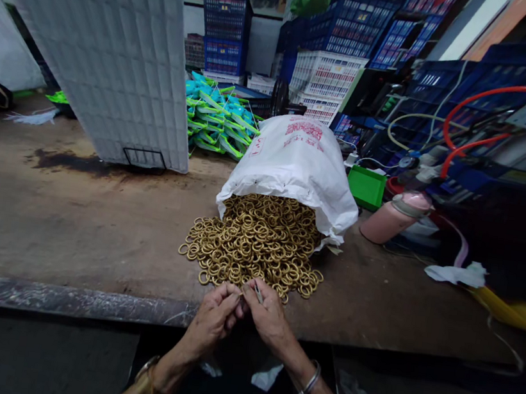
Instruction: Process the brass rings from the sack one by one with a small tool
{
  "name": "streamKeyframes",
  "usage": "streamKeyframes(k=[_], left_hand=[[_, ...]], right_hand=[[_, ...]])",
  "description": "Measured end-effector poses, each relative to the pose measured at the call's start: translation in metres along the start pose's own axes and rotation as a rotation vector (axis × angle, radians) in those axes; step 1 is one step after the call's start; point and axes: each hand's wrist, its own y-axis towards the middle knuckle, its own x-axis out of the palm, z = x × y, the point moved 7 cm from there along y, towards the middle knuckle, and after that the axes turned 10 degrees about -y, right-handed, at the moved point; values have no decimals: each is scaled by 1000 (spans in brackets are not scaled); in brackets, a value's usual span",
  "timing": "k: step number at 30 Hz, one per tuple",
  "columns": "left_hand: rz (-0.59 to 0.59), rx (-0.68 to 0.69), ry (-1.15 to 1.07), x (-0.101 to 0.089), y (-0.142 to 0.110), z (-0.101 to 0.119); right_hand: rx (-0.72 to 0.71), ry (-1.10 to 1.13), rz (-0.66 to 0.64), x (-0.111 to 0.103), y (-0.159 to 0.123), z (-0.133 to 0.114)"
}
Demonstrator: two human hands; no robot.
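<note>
My left hand (217, 312) pinched closed; on what, cannot tell. My right hand (270, 317) grips slim metal tool (258, 293), fingertips together, likely for fine control. Gold-coloured rings (257, 244) heaped just beyond; sack (302, 157) tipped mouth-first towards me, probably for easy reach.

The white sack (304, 157), red-printed and bulging, lies on its side, mouth open towards the hands. Gold rings (257, 244), round, plain and dull-shiny, fill its mouth and spill in a loose heap before it. Nearer than the heap, the left grip (216, 313) pinches a small golden piece (241, 294), its shape unclear; the right grip (270, 317) holds a slim metallic tool (258, 292), tilted.
</note>
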Motion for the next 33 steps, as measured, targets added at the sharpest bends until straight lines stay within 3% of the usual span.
streamKeyframes(k=[10,14,17,21,33], left_hand=[[-59,-45,-189,3,-7,-4],[-2,-10,-223,-1,-8,-3],[21,26,-221,-4,-7,-2],[58,12,-169,-7,-7,-4],[92,-2,-109,-10,-10,-4]], right_hand=[[49,114,-37,-2,-1,-9],[-12,-152,78,-9,-4,-11],[-129,-402,37,-2,-10,-18],[-143,-595,-16,6,-15,-18],[-92,-719,-18,5,-13,-25]])
